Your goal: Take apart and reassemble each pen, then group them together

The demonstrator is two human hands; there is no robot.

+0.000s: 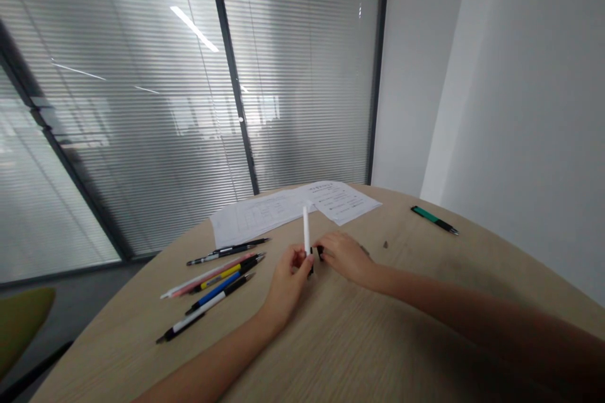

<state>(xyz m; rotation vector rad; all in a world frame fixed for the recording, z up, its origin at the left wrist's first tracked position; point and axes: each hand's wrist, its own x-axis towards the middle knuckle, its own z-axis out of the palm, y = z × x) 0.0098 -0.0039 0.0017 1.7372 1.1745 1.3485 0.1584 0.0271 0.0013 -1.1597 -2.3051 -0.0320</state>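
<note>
My left hand [286,277] is closed around the lower part of a white pen [306,227], whose white barrel points up and whose lower end is black. Just to its right, my right hand [345,255] has its fingers curled at a small black piece [320,252]. That piece is mostly covered by the fingers, so its kind does not show. The two hands are close together, low over the wooden table.
Left of the hands lie several pens, among them a white-and-black pen [203,313], a blue pen [217,293] and a yellow pen [220,277]. Printed sheets [265,211] rest at the far edge. A green pen [432,218] and a tiny dark piece [386,244] lie right.
</note>
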